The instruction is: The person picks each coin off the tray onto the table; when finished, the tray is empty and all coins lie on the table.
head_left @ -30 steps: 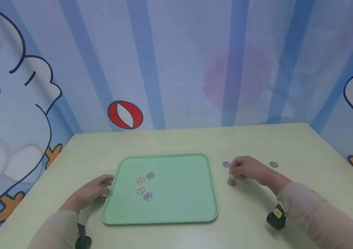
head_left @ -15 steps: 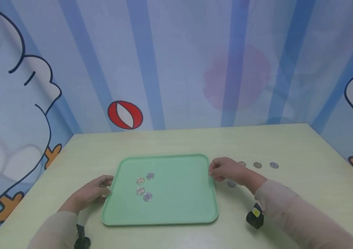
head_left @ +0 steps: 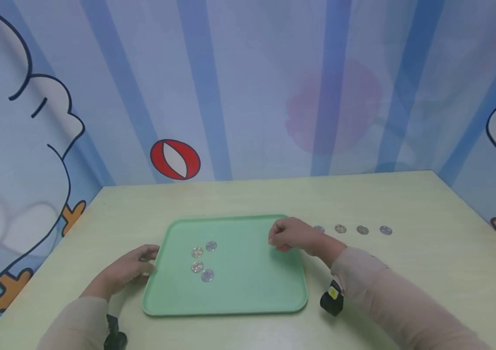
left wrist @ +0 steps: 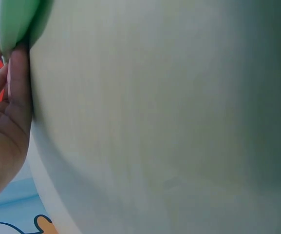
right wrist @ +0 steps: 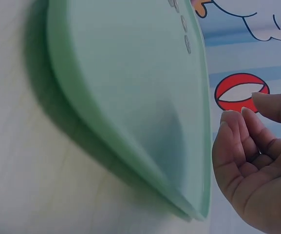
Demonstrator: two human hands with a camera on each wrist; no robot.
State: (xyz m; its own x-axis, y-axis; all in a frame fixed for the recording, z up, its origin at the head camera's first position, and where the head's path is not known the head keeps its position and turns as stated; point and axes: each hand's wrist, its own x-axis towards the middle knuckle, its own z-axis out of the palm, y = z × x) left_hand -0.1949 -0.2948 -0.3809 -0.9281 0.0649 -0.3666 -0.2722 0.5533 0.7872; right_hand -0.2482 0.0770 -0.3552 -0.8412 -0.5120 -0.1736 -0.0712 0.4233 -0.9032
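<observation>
The light-green rectangular tray [head_left: 248, 299] lay flat on the worktop [head_left: 239, 199] and contained four loose metal coins [head_left: 207, 275], clustered in its left half and lying flat, well inside the raised rim. The left hand [head_left: 127, 270] rested its loosely extended fingers against the tray's left edge, while the right hand [head_left: 293, 236] hung over the tray's right side with fingers curled and thumb near them, a narrow posture; whether it held a coin could not be told. Beyond the tray's right edge, four further coins [head_left: 362, 230] lay in a row on the worktop, the nearest partly hidden by the right hand.
</observation>
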